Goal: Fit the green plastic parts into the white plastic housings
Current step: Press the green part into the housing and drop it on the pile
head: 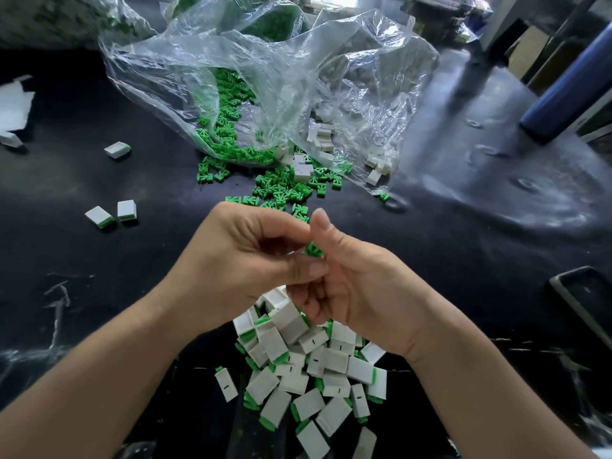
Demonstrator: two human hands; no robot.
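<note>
left hand point(238, 260) pinches green part point(313, 250) | right hand point(361, 289) curled, hold unclear | risk: part slips from fingertips, drops into pile point(331, 382)

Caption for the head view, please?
Left hand and right hand hold a green part over piled fitted housings; loose green parts spill from a clear bag.

Standing over the work I can read no word, brand or number anywhere, and the only marking in sight is a short dark dash on the face of some of the white housings point(226, 385) in the near pile.
</note>
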